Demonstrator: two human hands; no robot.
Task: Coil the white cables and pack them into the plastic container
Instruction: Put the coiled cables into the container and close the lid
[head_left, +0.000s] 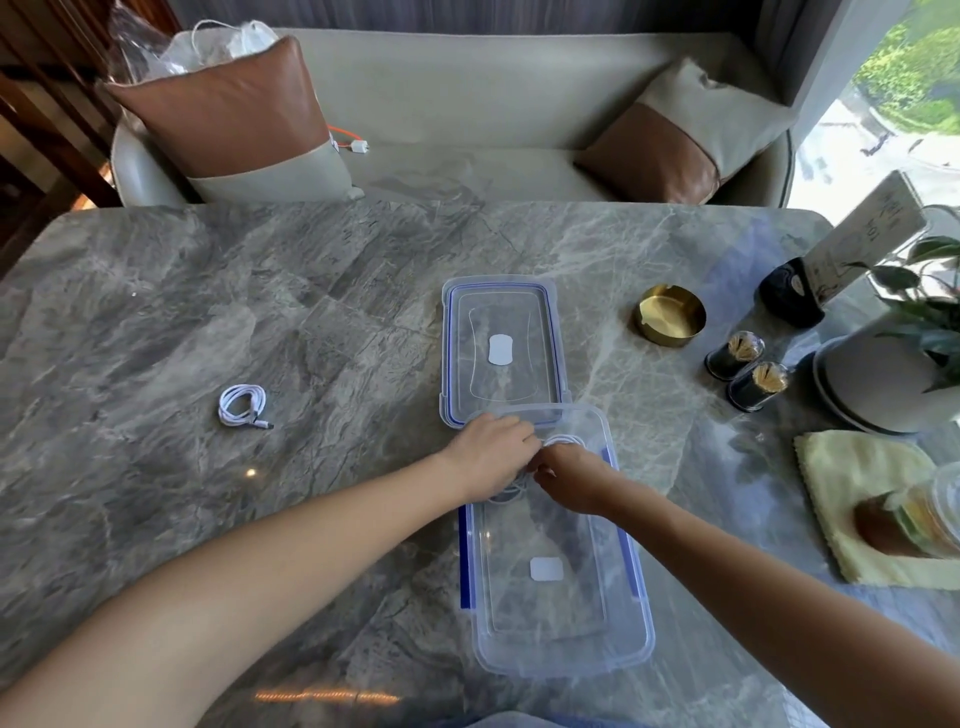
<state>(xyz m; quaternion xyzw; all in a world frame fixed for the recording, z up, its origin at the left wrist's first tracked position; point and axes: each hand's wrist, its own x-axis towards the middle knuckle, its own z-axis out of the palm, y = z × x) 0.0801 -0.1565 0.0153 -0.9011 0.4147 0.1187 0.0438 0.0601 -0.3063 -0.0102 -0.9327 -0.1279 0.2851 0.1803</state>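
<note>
A clear plastic container (597, 644) with blue side clips lies on the marble table in front of me. Its clear lid (501, 348) with a blue seal lies flat just beyond it. My left hand (488, 454) and my right hand (569, 478) meet over the container's far end. Both hold a white cable (563, 440) whose loops show between and under the fingers. A second white cable (241, 406) lies coiled on the table to the left, apart from both hands.
A brass ashtray (670, 314), two dark toothpick jars (748, 369), a sign holder and a plant stand at the right. A yellow cloth (852, 478) with a glass jar lies near the right edge. A sofa with cushions is behind the table.
</note>
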